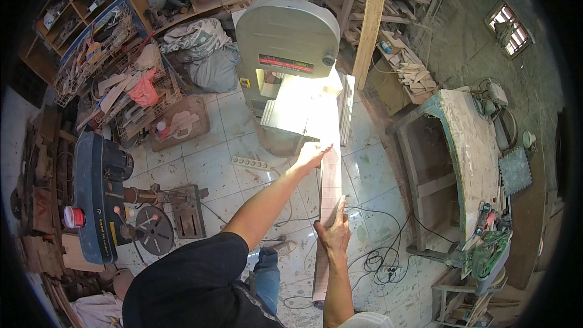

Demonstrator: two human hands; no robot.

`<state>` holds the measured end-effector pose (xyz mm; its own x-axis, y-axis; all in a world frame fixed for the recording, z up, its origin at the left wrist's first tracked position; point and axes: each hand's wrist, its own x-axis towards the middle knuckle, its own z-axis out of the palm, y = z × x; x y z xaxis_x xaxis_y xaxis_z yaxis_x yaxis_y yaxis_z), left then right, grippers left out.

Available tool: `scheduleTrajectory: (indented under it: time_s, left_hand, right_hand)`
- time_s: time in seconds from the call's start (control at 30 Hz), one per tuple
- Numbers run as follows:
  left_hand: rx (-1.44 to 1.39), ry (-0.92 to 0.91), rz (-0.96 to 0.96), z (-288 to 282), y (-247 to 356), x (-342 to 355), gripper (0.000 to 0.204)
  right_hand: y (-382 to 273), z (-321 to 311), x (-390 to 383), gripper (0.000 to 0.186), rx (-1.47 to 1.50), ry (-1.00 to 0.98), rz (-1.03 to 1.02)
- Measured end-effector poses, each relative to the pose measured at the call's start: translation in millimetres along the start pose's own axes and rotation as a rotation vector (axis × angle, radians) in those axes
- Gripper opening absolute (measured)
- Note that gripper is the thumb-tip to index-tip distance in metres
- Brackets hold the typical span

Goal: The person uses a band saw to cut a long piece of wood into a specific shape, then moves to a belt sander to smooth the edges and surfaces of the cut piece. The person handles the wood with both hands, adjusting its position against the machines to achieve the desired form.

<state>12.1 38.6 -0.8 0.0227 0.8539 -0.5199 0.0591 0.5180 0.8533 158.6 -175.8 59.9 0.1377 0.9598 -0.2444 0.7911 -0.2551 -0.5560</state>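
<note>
A long, narrow wooden board (330, 182), with pencil-like lines across it, runs from near my body up onto the table (282, 116) of a grey band saw (285, 36). My left hand (312, 153) grips the board's left edge close to the front of the saw table. Farther back along the board, my right hand (335, 231) holds it from the right side, thumb on the left edge and index finger stretched forward. Strong light washes out the saw table, so the blade and the board's far end cannot be made out.
A blue drill press (100, 200) stands at the left. Wire baskets of wood scraps (136, 85) lie behind it. A workbench (467, 146) with power tools is on the right. Cables (382, 261) and a power strip (251, 163) lie on the tiled floor.
</note>
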Motion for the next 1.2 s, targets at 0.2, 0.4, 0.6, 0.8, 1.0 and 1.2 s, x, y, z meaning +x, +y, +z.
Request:
scheduleTrajectory:
  time_s: [0.2,0.4,0.6,0.8,1.0,1.2]
  left_hand:
    - [-0.035,0.016,0.021,0,-2,2,0.049]
    - [-0.072,-0.010,0.065,0,-21,20,0.047]
    - [-0.068,-0.019,0.091,4,-17,19,0.048]
    - [-0.054,0.002,0.075,5,-10,11,0.050]
    - [-0.029,-0.009,0.085,4,-14,17,0.049]
    - [-0.057,0.002,0.118,7,-19,21,0.049]
  right_hand:
    - [-2,-1,0,0.124,-0.004,-0.015,0.010]
    - [-1,0,1,0.124,-0.006,0.010,-0.019]
    - [2,-3,3,0.123,0.002,0.021,-0.023]
    - [-7,-12,4,0.121,0.008,-0.047,0.048]
    - [3,-5,5,0.125,-0.027,0.021,-0.026]
    - [7,-5,6,0.124,-0.004,0.013,-0.034]
